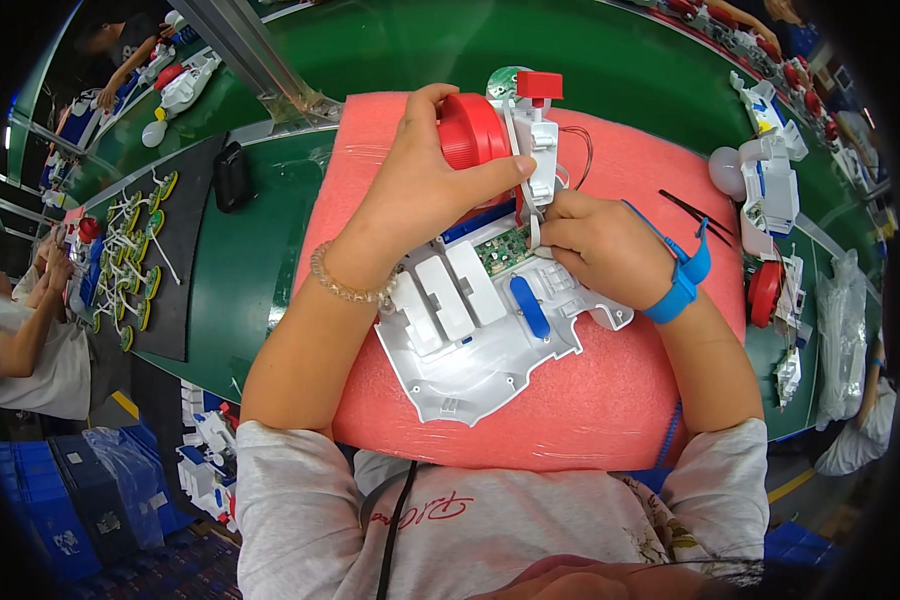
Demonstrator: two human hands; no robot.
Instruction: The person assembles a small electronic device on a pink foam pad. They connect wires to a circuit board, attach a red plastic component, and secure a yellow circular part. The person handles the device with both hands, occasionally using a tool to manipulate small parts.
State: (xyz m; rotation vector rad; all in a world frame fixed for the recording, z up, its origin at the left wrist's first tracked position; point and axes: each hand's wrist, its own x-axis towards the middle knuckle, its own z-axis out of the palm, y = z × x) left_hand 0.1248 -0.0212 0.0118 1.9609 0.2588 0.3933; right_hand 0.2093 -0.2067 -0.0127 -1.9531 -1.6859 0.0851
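Note:
A white plastic housing (470,365) lies on a pink foam pad, with a green circuit board (505,250) and a blue oval piece (529,307) in it. My left hand (435,175) is wrapped round a red ribbed round part (470,131), its thumb on the white upper piece (542,150) beside it. A red block (539,86) tops that piece. From there a pale flat cable (521,160) runs down towards the board. My right hand (605,245) is closed at the cable's lower end by the board's edge; its fingertips are partly hidden.
Black tweezers (695,215) lie on the pink foam pad (370,130) to the right. Similar white and red assemblies (770,190) stand beyond it. Left, a black mat (175,270) bears several small wired boards, near a black case (232,177). Other people work at both sides.

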